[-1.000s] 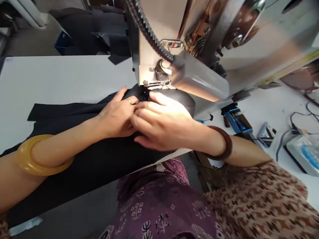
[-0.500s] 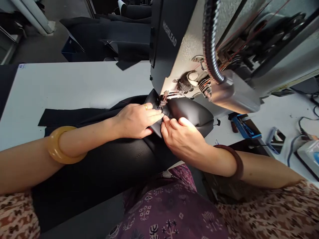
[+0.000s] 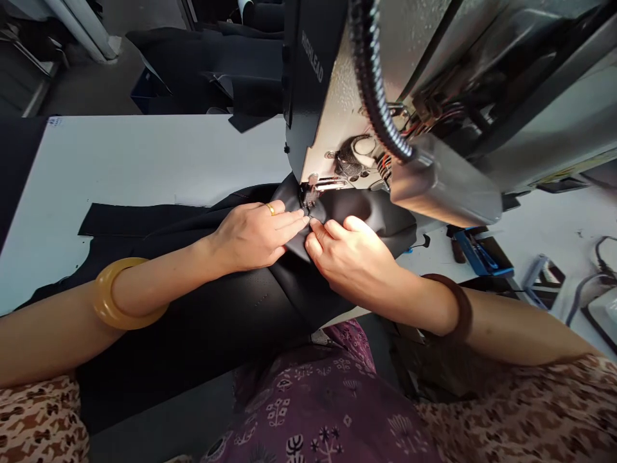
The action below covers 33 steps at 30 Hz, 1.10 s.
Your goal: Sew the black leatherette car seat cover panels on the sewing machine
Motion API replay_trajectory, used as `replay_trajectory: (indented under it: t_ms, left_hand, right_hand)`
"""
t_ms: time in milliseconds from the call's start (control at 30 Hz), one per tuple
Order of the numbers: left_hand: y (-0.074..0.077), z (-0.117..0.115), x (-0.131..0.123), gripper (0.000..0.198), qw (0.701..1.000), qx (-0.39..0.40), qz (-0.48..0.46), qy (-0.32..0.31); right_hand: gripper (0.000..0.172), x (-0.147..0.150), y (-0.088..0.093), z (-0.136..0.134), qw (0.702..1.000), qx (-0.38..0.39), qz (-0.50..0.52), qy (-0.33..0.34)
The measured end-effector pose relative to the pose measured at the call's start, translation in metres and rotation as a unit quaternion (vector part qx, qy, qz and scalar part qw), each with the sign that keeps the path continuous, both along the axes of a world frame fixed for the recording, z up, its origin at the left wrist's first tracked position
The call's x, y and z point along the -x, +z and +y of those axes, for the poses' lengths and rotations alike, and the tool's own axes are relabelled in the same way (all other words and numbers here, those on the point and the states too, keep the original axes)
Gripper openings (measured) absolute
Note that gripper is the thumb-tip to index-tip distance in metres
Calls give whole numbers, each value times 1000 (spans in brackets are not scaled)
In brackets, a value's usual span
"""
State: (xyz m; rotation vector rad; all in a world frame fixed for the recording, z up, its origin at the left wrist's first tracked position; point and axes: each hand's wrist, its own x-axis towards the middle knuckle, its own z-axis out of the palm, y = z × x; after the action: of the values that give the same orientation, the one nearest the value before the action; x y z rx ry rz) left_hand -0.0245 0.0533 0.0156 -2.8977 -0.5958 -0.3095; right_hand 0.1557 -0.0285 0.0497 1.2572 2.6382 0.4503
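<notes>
Black leather-like material (image 3: 241, 321) lies bunched under the needle and presser foot (image 3: 311, 193) of a sewing machine (image 3: 328, 122). My left hand (image 3: 250, 235), with a gold ring, rests on it left of the foot. Its fingers stretch flat toward the foot, nearly meeting my right fingertips. Just in front of the foot, my right hand (image 3: 354, 260) is closed, its curled fingers pinching a fold of the material. The needle tip and the seam under the foot are too small to make out.
A ribbed metal cable and lamp housing (image 3: 443, 180) hang at the right of the machine. A blue tray (image 3: 482, 254) with small tools sits right on the white table (image 3: 183, 148). More dark material (image 3: 207, 64) is piled behind the table.
The view has shifted slightly, so the machine appears farther left. Both hands stay at the presser foot in nearly the same pose. The material's left part lies spread a little differently.
</notes>
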Motion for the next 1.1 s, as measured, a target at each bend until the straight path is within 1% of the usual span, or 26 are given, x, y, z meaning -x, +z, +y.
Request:
replay_trajectory:
  t_ms: [100,200,300,400,467,533,600,633,667,700,733,767,800,833,867,933,967,1000,1033,1100]
  left_hand:
    - [-1,-6,-3,46,1000,-4,-15,24]
    - [-3,-9,-5,46,999,1,-25,45]
    - [-5,-12,-6,44,998,-23,-26,49]
    - [-8,-17,-12,43,997,-42,-32,50]
    - [-8,-22,-17,44,997,-33,-31,65]
    - [-3,-22,-18,44,996,-3,-31,81]
    - [5,-14,-9,42,995,58,-41,67]
    - [9,-7,1,42,993,85,-54,67]
    - [11,2,14,42,989,108,-59,83]
    - [12,10,30,43,984,126,-55,116]
    - [10,17,46,45,975,137,-33,172]
    - [6,22,63,48,960,162,18,226]
    - [0,23,77,51,938,199,76,272]
    - [-7,22,89,54,912,254,134,292]
    - [-14,17,98,56,889,303,166,302]
    - [-25,2,104,57,847,392,195,302]
    - [-27,-5,102,58,838,415,197,295]
    - [-28,-9,97,57,844,414,188,284]
    - [-26,-11,90,56,867,386,162,270]
    - [-20,-3,73,46,933,274,67,223]
  right_hand:
    - [20,-5,2,4,1000,15,12,0]
    - [24,-11,2,7,1000,6,15,3]
    - [27,-14,1,9,1000,-10,10,12]
    - [29,-15,2,12,1000,-6,-4,15]
    - [30,-17,3,13,1000,-2,-9,13]
    - [31,-18,3,14,1000,-1,-8,14]
    - [30,-20,3,14,1000,2,-10,18]
    - [30,-22,2,14,1000,4,-14,22]
    - [28,-23,2,14,999,4,-18,26]
    - [26,-24,2,15,999,4,-20,31]
    - [24,-26,2,15,999,4,-18,36]
    - [22,-27,2,16,999,4,-14,41]
    - [23,-29,2,17,999,7,-11,47]
    - [24,-30,3,19,999,15,-9,50]
    - [25,-32,4,20,998,24,-10,50]
    - [26,-34,6,23,998,46,-10,47]
    - [28,-34,7,24,998,55,-7,43]
    - [29,-34,8,25,998,59,-5,37]
    - [32,-33,9,25,998,60,-5,31]
    - [38,-28,9,23,998,59,-14,17]
